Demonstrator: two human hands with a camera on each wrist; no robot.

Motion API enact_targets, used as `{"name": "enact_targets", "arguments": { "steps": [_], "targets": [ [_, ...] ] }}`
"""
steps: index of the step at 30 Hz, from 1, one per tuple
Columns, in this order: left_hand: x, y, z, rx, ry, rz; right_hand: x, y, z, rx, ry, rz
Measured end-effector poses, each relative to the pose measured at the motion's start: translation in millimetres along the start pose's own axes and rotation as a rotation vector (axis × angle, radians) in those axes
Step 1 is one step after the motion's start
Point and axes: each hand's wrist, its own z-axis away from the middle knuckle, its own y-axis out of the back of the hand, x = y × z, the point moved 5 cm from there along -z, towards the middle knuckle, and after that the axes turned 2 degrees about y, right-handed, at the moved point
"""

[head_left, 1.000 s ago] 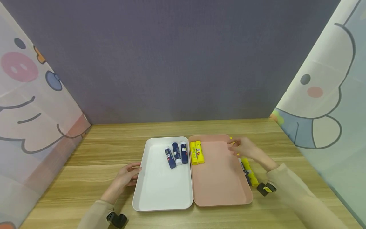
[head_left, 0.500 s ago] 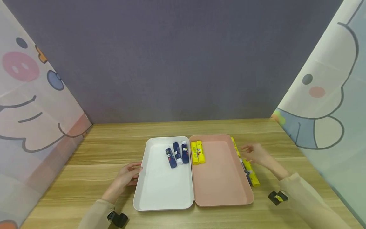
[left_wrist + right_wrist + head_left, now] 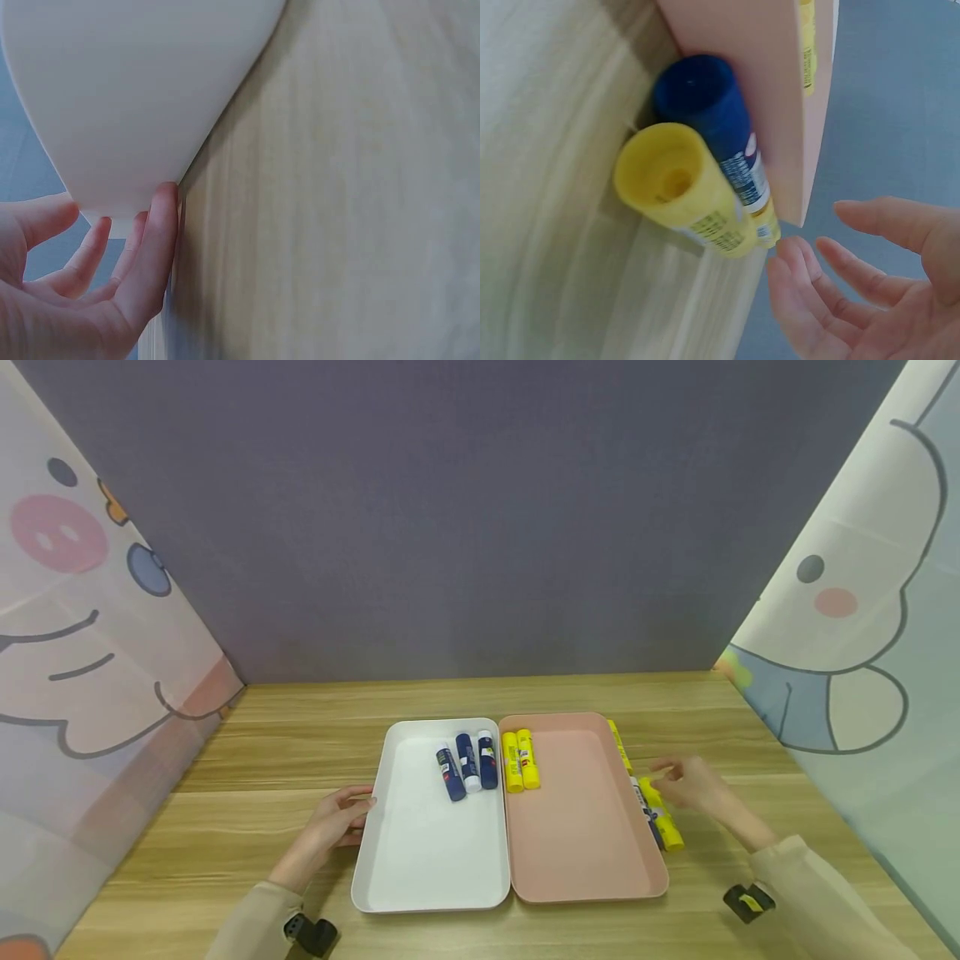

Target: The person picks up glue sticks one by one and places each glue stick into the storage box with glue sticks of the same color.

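My left hand (image 3: 330, 820) touches the left wall of a white tray (image 3: 427, 872) with relaxed fingers. In the left wrist view, the thumb and fingertips (image 3: 165, 196) meet its outer side. Three navy glue sticks (image 3: 451, 773) lie in this tray's upper right. My right hand (image 3: 693, 787) hovers with nothing in it, right of the pink tray (image 3: 585, 868). Just below its fingertips a yellow glue stick (image 3: 666, 827) lies beside a navy glue stick (image 3: 705, 105), against the tray's outer wall. Another yellow glue stick (image 3: 619, 746) lies farther back along that wall.
Two yellow glue sticks (image 3: 513, 762) lie inside the pink tray at its upper left. The trays stand side by side on a wooden table (image 3: 300, 727). A grey panel (image 3: 480, 527) rises behind, with cartoon-printed cloths (image 3: 832, 560) at both sides.
My right hand has moved from the pink tray's right rim outward to the right and towards me, over the glue sticks beside it. My left hand stays at the white tray.
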Motion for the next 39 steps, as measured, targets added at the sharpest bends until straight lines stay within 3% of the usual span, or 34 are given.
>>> {"name": "enact_targets", "arguments": {
  "steps": [13, 23, 39],
  "targets": [
    [-0.9, -1.5, 1.5, 0.075, 0.043, -0.006, 18, -6.7, 4, 0.014, -0.021, 0.041],
    [0.9, -2.6, 1.9, 0.071, 0.042, 0.0, 25, -12.0, 7, -0.007, -0.098, 0.073],
    [2.3, -2.1, 1.9, 0.065, 0.035, -0.003, 30, -17.1, 4, -0.028, -0.112, 0.067]
  ]
}}
